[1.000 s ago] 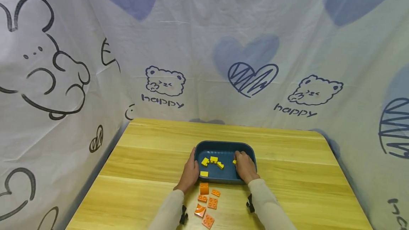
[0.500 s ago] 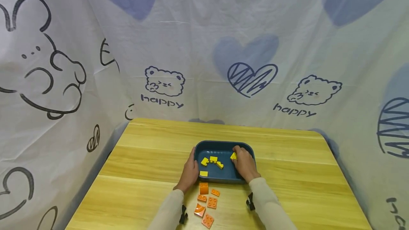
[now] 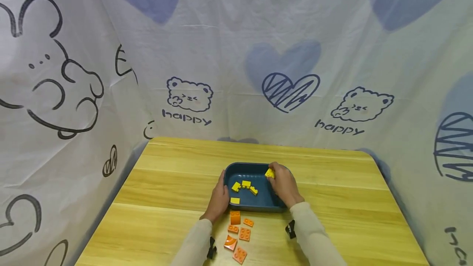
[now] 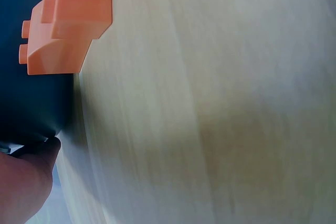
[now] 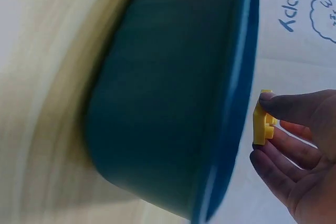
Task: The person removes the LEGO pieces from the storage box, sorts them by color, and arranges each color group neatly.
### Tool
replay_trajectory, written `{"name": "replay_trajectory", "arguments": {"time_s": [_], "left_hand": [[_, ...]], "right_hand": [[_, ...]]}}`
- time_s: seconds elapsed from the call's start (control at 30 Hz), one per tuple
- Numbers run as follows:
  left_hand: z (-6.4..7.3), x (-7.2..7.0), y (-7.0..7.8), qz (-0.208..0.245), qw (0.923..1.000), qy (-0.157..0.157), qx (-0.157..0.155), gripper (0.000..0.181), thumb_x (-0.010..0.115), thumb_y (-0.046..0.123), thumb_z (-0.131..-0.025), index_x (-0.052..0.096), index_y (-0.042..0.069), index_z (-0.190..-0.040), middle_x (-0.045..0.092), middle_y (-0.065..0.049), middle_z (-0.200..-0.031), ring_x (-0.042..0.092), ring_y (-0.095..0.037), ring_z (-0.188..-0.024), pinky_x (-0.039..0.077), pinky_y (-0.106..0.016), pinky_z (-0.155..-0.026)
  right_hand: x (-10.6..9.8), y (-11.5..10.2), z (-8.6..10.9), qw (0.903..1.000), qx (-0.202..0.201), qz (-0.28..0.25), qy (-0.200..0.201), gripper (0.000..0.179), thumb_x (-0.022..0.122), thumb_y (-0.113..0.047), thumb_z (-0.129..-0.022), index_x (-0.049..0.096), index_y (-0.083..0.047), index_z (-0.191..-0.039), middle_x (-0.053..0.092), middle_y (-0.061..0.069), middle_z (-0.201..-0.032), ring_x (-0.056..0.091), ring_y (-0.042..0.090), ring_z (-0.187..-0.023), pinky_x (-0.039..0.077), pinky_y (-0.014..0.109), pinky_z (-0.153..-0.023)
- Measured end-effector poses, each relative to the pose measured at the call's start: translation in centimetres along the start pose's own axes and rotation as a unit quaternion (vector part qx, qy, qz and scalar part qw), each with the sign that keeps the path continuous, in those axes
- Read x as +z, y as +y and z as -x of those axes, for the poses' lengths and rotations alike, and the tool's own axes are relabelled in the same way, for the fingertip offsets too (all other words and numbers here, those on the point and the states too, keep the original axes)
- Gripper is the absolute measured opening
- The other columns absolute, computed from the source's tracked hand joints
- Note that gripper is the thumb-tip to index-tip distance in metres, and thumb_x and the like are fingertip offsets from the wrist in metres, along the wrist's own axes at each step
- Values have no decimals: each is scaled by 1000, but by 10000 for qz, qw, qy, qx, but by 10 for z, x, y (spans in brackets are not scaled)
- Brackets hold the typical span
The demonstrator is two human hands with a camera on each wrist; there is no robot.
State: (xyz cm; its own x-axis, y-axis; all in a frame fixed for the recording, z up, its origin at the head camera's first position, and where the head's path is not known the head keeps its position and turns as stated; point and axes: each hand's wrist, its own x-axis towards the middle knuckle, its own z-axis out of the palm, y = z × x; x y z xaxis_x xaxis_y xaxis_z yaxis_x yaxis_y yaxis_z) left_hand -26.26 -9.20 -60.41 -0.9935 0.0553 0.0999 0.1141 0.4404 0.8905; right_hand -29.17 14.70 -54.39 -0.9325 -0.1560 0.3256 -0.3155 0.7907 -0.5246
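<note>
A yellow toy brick (image 5: 261, 121) is pinched between the thumb and fingers of my right hand (image 3: 286, 184), over the right part of a dark blue tray (image 3: 255, 208). In the right wrist view its studs face the palm, just beyond the tray's rim. My left hand (image 3: 219, 196) lies along the tray's left side, its fingers fairly straight against the outer wall. The left wrist view shows one digit (image 4: 37, 169) touching the dark wall. Inside the tray lie several yellow bricks (image 3: 246, 184), grouped toward the left.
Several orange bricks (image 3: 244, 234) lie on the wooden table (image 3: 177, 175) between my forearms, in front of the tray. A printed white curtain (image 3: 236, 52) hangs behind the table and at both sides.
My right hand has lifted the yellow brick from the tray floor, up and toward the tray's back right. The left hand and the orange bricks stay in place.
</note>
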Motion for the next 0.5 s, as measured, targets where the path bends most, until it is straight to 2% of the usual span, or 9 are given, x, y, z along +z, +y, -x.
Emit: {"name": "replay_trajectory", "arguments": {"time_s": [0.5], "left_hand": [[2, -1, 2, 77, 10000, -3, -52, 57, 36, -4, -107, 20, -9, -161, 29, -30, -163, 31, -46, -149, 28, -59, -121]], "right_hand": [[-31, -15, 0, 9997, -118, -83, 214, 36, 84, 2, -84, 70, 3, -116, 73, 19, -107, 71, 33, -94, 62, 46, -80]]}}
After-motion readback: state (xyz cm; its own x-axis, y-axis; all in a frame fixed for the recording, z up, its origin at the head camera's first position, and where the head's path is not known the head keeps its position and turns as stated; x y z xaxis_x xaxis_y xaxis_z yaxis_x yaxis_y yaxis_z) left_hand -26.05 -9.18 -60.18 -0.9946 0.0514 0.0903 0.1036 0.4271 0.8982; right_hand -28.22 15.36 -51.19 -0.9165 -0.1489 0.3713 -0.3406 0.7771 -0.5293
